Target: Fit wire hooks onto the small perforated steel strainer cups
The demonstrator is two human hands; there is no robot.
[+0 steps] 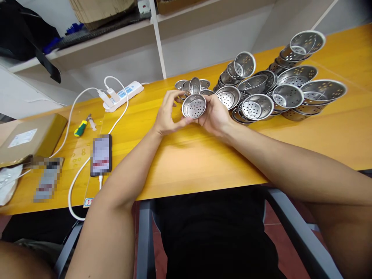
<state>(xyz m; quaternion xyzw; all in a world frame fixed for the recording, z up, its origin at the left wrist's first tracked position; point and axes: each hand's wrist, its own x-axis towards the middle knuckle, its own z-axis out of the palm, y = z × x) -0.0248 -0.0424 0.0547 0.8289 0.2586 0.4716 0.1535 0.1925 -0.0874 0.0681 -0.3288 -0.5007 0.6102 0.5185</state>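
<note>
Between my two hands is a small perforated metal strainer cup, its open mouth tilted toward me. My left hand curves around its left side, the thumb near the lower rim. On the right side, my right hand grips the cup, with some fingers hidden behind it. Just behind my hands stand several small strainer cups, partly covered by the held one. To the right are many larger perforated cups, some nested in leaning stacks, such as the front cup and the tall stack.
A white power strip with plugged-in cables lies at the back left. Left of my arm are a phone, a green-yellow screwdriver, a syringe-like item and a cardboard box. Shelves rise behind the table.
</note>
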